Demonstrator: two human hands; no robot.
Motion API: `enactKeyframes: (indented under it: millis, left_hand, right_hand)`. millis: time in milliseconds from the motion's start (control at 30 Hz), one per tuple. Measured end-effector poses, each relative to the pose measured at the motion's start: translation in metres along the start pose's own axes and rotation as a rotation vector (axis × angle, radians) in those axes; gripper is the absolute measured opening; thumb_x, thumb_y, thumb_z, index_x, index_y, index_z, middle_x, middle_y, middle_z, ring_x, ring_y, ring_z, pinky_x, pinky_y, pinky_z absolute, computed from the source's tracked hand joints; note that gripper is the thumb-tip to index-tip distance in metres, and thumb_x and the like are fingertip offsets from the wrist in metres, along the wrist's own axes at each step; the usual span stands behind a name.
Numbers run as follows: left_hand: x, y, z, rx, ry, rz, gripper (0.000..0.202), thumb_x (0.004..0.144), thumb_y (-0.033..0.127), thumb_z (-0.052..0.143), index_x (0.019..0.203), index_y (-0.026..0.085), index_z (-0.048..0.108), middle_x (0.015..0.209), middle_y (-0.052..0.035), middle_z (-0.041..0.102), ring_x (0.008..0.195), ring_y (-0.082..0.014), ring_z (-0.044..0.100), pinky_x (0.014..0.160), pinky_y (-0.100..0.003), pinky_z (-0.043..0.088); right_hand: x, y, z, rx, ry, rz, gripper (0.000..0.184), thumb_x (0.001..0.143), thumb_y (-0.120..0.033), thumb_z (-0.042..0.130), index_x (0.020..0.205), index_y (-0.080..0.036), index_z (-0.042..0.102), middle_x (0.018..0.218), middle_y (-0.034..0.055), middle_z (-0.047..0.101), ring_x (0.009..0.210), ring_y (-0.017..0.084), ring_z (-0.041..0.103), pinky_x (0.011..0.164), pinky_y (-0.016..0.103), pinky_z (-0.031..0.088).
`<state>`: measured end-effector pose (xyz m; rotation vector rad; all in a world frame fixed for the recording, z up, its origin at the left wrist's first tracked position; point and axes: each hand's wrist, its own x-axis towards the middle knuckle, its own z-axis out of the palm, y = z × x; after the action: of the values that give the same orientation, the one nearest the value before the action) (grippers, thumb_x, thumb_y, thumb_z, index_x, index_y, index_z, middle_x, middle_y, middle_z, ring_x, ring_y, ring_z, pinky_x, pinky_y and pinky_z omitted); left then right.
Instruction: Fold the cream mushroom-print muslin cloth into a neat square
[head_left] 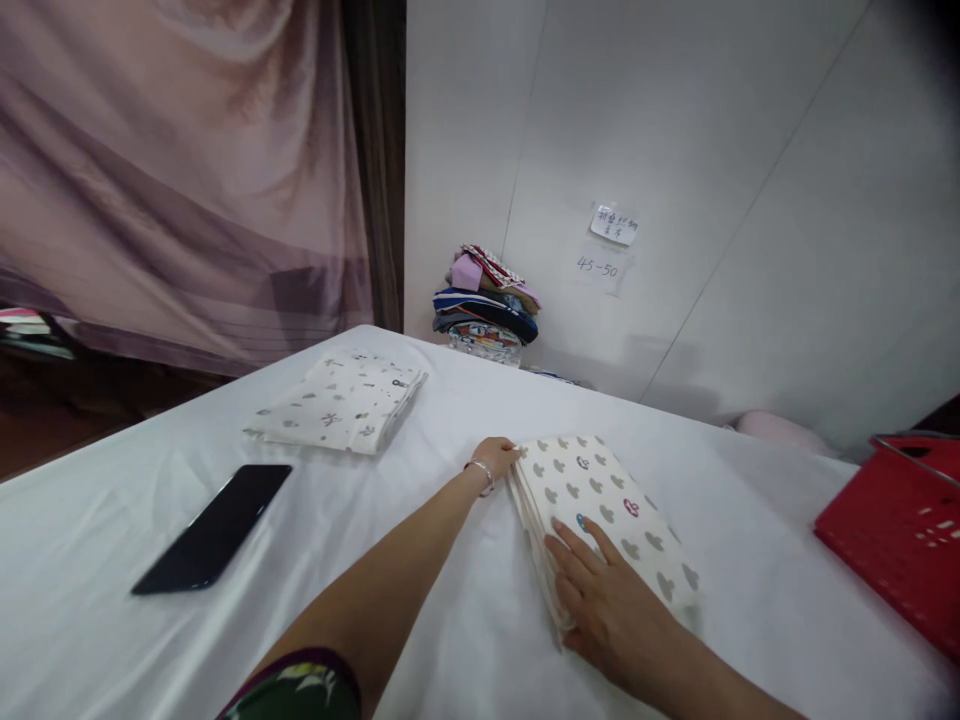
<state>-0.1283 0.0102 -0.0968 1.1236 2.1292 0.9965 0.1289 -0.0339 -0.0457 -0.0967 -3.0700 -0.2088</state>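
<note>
A folded white cloth (600,480) printed with grey mouse-head shapes lies on the white-covered table in front of me. My left hand (496,457), with a bracelet at the wrist, pinches the cloth's far left corner. Flat on the cloth's near side rests my right hand (600,595), its fingers stretched out. Layers of the fold show along the left edge. Farther left lies a second folded white cloth (341,400) with small grey and dark prints, apart from both hands.
A black phone (214,528) lies at the left on the white sheet (450,620). A red plastic basket (892,530) stands at the right edge. Behind the table, a stack of folded fabrics (487,305) stands against the wall, near paper notes (613,226). A pinkish curtain (172,180) hangs left.
</note>
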Motion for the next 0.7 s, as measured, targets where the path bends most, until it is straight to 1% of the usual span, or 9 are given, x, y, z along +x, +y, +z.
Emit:
enactKeyframes:
  millis: [133, 200, 267, 367, 467, 567, 700]
  left_hand:
    - [0.0, 0.001, -0.001, 0.005, -0.009, 0.009, 0.016, 0.072, 0.03, 0.059, 0.078, 0.02, 0.069, 0.077, -0.0012, 0.068, 0.074, -0.0154, 0.061, 0.063, -0.021, 0.043]
    - [0.0, 0.001, -0.001, 0.005, -0.008, 0.015, 0.016, 0.073, 0.029, 0.058, 0.08, 0.02, 0.069, 0.079, -0.0015, 0.069, 0.076, -0.0156, 0.061, 0.064, -0.021, 0.043]
    - [0.0, 0.001, -0.002, 0.007, -0.003, 0.021, 0.017, 0.074, 0.028, 0.057, 0.081, 0.02, 0.069, 0.081, -0.0017, 0.069, 0.077, -0.0158, 0.061, 0.065, -0.021, 0.044]
    - [0.0, 0.0, -0.001, 0.022, -0.004, 0.036, 0.017, 0.074, 0.028, 0.057, 0.081, 0.021, 0.07, 0.082, -0.0013, 0.069, 0.077, -0.0157, 0.061, 0.066, -0.021, 0.044]
    - [0.001, -0.001, 0.0, 0.052, -0.015, 0.043, 0.017, 0.074, 0.029, 0.057, 0.08, 0.021, 0.07, 0.083, -0.0015, 0.069, 0.078, -0.0163, 0.061, 0.067, -0.021, 0.044]
    - [0.002, -0.001, 0.002, 0.082, -0.027, 0.037, 0.019, 0.075, 0.031, 0.056, 0.083, 0.02, 0.07, 0.086, -0.0028, 0.069, 0.081, -0.0171, 0.061, 0.07, -0.022, 0.044]
    - [0.004, 0.0, 0.005, 0.103, -0.048, 0.009, 0.022, 0.075, 0.032, 0.056, 0.087, 0.019, 0.07, 0.09, -0.0035, 0.068, 0.084, -0.017, 0.06, 0.072, -0.021, 0.043]
  right_hand:
    - [-0.001, 0.002, 0.001, 0.019, 0.018, -0.058, 0.023, 0.075, -0.029, 0.059, 0.092, -0.014, 0.064, 0.13, 0.0141, 0.047, 0.128, 0.031, 0.028, 0.109, 0.054, 0.013]
    - [0.0, 0.002, 0.001, 0.022, 0.03, -0.075, 0.022, 0.075, -0.025, 0.057, 0.093, -0.014, 0.064, 0.131, 0.0138, 0.046, 0.128, 0.031, 0.029, 0.109, 0.054, 0.012]
    - [0.001, 0.002, 0.002, 0.017, 0.04, -0.075, 0.023, 0.075, -0.024, 0.057, 0.093, -0.013, 0.064, 0.13, 0.0148, 0.046, 0.128, 0.032, 0.029, 0.109, 0.054, 0.011]
    - [0.003, 0.002, 0.004, -0.003, 0.045, -0.074, 0.019, 0.076, -0.024, 0.057, 0.087, -0.013, 0.065, 0.124, 0.0152, 0.051, 0.127, 0.032, 0.031, 0.109, 0.053, 0.009]
    - [0.004, 0.003, 0.007, 0.0, 0.006, -0.09, 0.014, 0.077, -0.024, 0.056, 0.08, -0.014, 0.066, 0.118, 0.0129, 0.055, 0.127, 0.03, 0.031, 0.11, 0.052, 0.008]
    - [0.002, 0.001, 0.011, 0.053, -0.042, -0.092, 0.012, 0.078, -0.022, 0.055, 0.08, -0.015, 0.064, 0.121, 0.0104, 0.053, 0.128, 0.028, 0.029, 0.11, 0.05, 0.009]
    - [0.001, -0.007, 0.014, 0.14, -0.05, -0.062, 0.015, 0.081, -0.014, 0.047, 0.08, -0.014, 0.062, 0.122, 0.009, 0.052, 0.128, 0.025, 0.029, 0.108, 0.047, 0.015]
